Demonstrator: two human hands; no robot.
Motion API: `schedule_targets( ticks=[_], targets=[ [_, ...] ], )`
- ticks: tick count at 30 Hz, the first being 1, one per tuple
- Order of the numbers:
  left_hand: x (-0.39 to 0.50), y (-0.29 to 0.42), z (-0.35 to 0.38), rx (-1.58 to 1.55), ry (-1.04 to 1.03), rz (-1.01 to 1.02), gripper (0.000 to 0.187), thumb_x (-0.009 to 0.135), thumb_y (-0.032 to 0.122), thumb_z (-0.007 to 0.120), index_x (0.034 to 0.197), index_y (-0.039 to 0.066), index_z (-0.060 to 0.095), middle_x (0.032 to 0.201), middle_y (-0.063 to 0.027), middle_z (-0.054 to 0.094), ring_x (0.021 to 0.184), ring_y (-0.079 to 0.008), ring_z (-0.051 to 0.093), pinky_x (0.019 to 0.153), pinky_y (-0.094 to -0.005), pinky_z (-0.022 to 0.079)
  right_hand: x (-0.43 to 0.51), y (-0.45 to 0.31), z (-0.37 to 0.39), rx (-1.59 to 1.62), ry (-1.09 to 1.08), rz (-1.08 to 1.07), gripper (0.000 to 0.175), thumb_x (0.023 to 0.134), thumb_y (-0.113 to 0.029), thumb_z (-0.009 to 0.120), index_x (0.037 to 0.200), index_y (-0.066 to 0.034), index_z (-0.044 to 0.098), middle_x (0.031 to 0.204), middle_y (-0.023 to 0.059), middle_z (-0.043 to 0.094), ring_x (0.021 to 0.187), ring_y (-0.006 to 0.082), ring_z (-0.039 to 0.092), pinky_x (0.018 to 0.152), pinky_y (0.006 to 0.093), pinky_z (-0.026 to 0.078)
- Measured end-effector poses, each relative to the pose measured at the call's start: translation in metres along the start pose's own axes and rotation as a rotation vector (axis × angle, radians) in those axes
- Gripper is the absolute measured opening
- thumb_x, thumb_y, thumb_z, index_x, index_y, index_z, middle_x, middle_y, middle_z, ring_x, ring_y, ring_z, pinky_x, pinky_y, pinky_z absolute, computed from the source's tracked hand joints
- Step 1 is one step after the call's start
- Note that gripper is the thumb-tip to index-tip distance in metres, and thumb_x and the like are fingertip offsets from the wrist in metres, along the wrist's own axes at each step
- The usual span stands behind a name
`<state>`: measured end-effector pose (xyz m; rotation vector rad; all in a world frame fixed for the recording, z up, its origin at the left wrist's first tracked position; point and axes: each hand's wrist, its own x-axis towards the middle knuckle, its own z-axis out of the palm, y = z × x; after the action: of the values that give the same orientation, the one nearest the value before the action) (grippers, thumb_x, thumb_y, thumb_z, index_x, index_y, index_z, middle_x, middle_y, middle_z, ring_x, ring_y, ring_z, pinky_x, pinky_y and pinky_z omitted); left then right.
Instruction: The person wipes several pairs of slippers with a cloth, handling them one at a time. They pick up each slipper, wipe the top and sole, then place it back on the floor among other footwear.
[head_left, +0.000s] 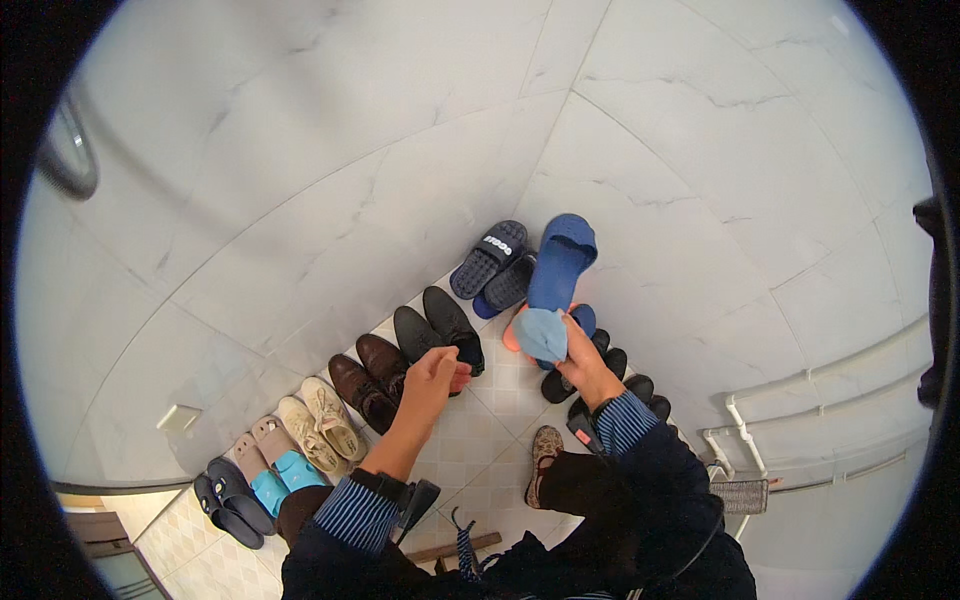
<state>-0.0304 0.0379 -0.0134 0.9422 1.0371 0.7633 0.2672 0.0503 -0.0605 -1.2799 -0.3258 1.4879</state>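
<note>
My right hand (586, 364) grips a blue slipper (559, 262) at its heel end, together with a light blue cloth (541, 334) wrapped over that end. The slipper's toe points towards the wall corner. My left hand (436, 375) hovers near a pair of black shoes (442, 319), its fingers curled in and nothing seen in them. Beyond these shoes lies a pair of dark massage slides (491, 262). Under the cloth and my right hand, an orange slipper (512, 339) and another blue slipper (583, 319) show only in part.
Brown leather shoes (364, 382), cream sneakers (322, 424), beige and turquoise slides (277, 465) and dark clogs (234, 502) line the left wall. Several black shoes (615, 364) line the right wall. White pipes (739, 420) run along that wall. A wooden piece (480, 544) lies on the floor near me.
</note>
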Motion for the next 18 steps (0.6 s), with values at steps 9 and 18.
schedule_targets(
  ticks=[9,18],
  targets=[
    [-0.013,0.018,-0.009,-0.14,-0.037,0.138,0.061,0.102,0.037,0.059,0.149,0.001,0.044,0.131,-0.0114,0.063,0.116,-0.019,0.061,0.097,-0.0336,0.048,-0.12,0.015,0.086,-0.285,-0.297,-0.129,0.037,0.105,-0.03,0.056,0.134,-0.0085,0.059,0.12,-0.0003,0.065,0.109,0.0109,0.059,0.095,0.0292,0.047],
    [-0.023,0.027,-0.016,-0.381,-0.098,0.161,0.066,0.098,0.028,0.068,0.149,-0.001,0.038,0.141,-0.011,0.054,0.125,-0.0188,0.053,0.105,-0.0309,0.041,-0.117,0.027,0.108,-0.662,-0.402,-0.146,0.037,0.103,-0.029,0.059,0.129,-0.0027,0.06,0.114,0.0016,0.066,0.101,0.0114,0.059,0.091,0.0276,0.046]
  ],
)
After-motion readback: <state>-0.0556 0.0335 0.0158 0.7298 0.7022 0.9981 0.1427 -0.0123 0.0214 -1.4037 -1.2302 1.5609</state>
